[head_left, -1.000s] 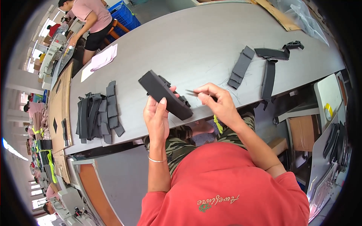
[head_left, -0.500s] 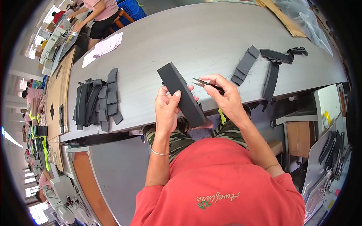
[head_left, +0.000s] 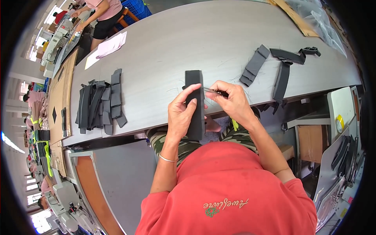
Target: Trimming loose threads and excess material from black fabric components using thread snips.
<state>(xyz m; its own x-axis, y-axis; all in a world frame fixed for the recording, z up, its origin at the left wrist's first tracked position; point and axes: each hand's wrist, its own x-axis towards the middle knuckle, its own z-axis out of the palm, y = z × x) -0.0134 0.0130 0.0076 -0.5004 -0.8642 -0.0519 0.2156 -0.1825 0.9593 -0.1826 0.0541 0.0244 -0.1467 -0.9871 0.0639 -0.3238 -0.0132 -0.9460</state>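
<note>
My left hand (head_left: pixel 182 113) grips a long dark grey fabric strip (head_left: pixel 194 121), thumb on its face and index finger reaching up to its right edge. The strip stands nearly upright in view, over the table's near edge. In my right hand (head_left: pixel 234 101) is a pair of small black thread snips (head_left: pixel 217 92), pinched between thumb and fingers. Their blades point left and meet the strip's right edge beside my left index fingertip. Whether the blades are parted is too small to tell.
Left on the grey table (head_left: pixel 164 43) lies a pile of dark fabric strips (head_left: pixel 100 103). A flat strip (head_left: pixel 254 65) with loose threads and several bent pieces (head_left: pixel 282 80) lie right. Pink and white papers (head_left: pixel 109 47) lie far left, near a person (head_left: pixel 102 19) at a machine.
The strip has turned from a slant to nearly upright and shifted right. My left index finger has moved up along it. The snips have come from apart to its right edge.
</note>
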